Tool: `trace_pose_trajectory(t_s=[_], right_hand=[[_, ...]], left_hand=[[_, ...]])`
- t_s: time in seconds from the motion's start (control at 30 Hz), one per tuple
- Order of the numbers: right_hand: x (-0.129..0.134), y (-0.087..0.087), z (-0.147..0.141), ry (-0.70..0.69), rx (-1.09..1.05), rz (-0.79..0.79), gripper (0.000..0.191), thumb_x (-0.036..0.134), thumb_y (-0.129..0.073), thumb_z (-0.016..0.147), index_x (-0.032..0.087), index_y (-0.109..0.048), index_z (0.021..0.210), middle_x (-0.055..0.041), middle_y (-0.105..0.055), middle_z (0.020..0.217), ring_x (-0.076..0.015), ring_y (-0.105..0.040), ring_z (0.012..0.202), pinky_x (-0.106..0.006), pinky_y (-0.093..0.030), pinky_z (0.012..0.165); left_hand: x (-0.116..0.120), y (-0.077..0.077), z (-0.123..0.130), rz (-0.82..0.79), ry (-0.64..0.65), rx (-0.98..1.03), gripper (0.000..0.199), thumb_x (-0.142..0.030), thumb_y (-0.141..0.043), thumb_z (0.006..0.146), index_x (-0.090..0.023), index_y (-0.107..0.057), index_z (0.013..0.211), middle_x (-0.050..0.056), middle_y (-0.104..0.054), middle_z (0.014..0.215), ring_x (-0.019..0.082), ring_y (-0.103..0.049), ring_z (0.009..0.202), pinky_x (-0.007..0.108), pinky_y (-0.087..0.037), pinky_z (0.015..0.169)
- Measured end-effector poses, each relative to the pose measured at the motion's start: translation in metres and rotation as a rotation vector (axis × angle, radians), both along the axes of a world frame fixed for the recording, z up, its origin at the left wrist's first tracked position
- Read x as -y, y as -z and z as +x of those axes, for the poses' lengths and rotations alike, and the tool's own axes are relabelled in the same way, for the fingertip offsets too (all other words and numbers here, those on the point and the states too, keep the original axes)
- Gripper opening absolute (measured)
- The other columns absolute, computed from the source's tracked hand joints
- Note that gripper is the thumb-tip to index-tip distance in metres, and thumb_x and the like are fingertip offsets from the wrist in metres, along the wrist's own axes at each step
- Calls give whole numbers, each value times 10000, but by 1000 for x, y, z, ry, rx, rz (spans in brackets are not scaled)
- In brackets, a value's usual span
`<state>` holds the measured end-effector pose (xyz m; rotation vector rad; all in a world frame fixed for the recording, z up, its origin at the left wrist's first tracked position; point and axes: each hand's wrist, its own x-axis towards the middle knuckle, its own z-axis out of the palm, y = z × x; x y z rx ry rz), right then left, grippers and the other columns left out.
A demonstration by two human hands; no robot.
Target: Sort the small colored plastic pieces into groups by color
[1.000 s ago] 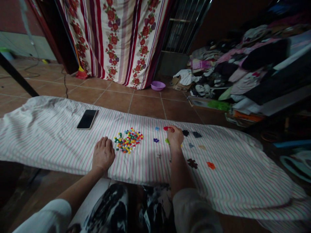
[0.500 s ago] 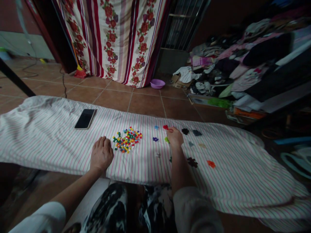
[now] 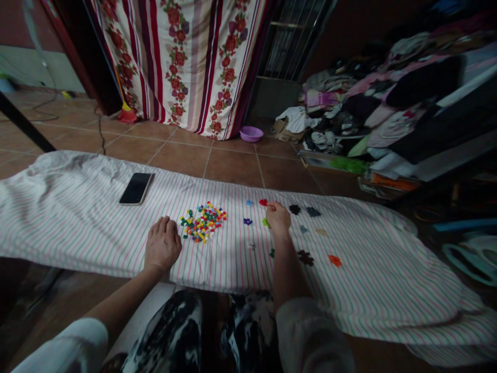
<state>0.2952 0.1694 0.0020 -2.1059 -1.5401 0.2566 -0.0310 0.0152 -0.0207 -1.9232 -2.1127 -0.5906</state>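
My left hand [image 3: 163,243] lies palm down on the striped cloth [image 3: 97,233], fingers stretched out, just left of a mixed pile of small coloured cubes [image 3: 204,223]. My right hand [image 3: 278,217] is closed, its fingertips at a small red cluster of pieces [image 3: 263,202]; whether a piece is between the fingers is hidden. Close by lie a light blue cluster [image 3: 249,202], a purple one [image 3: 247,221], a white one [image 3: 251,246] and a lime green one [image 3: 266,222], partly behind the hand. Right of the hand are black [image 3: 295,209], dark grey [image 3: 312,211], brown [image 3: 305,257] and orange [image 3: 335,260] clusters.
A phone [image 3: 136,188] rests on the cloth at left. Beyond its far edge are a tiled floor [image 3: 174,155], a purple basin [image 3: 251,134], a floral curtain [image 3: 194,62] and a red broom [image 3: 127,115]. Heaped clothes [image 3: 373,98] fill the back right.
My right hand's fingertips stay at the red cluster, with hardly any movement. My left hand keeps its place. The view has shifted very slightly.
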Motion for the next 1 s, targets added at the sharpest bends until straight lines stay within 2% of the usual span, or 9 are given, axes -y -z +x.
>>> trace_pose_trajectory(t_s=[0.17, 0.37, 0.6, 0.77, 1.0], right_hand=[[0, -6, -7, 6, -6, -4, 322, 188, -464, 837, 228, -731, 1013, -57, -722, 981, -197, -644, 892, -279, -454, 781], [7, -20, -36, -98, 41, 85, 308, 197, -470, 848, 214, -734, 1005, -72, -730, 951, -201, -640, 879, -279, -448, 766], [11, -20, -77, -354, 6, 95, 267, 185, -509, 834, 245, -739, 954, -31, -743, 926, -183, -658, 866, -261, -464, 773], [12, -12, -90, -570, -35, 87, 248, 134, -533, 802, 229, -745, 890, -26, -742, 933, -176, -655, 888, -261, -462, 817], [20, -14, -94, -667, 15, -11, 225, 135, -564, 809, 208, -734, 936, -35, -738, 958, -161, -649, 914, -244, -443, 840]], left_hand=[[0, -1, 1, -5, -12, -3, 258, -191, -415, 840, -149, -579, 1035, 178, -601, 1221, 309, -499, 1224, 474, -399, 1023], [-1, -2, 1, -16, -16, 8, 284, -204, -411, 847, -124, -580, 1060, 203, -586, 1248, 322, -496, 1225, 481, -395, 1031], [0, -2, 1, -30, -21, 4, 272, -198, -407, 850, -130, -583, 1046, 196, -582, 1255, 316, -494, 1225, 476, -393, 1037], [0, -1, 0, -26, -18, -11, 284, -205, -395, 860, -119, -581, 1057, 190, -584, 1250, 315, -498, 1222, 461, -387, 1047], [0, -2, 1, -44, -26, -8, 271, -197, -423, 852, -119, -584, 1055, 193, -581, 1261, 318, -499, 1227, 473, -397, 1038]])
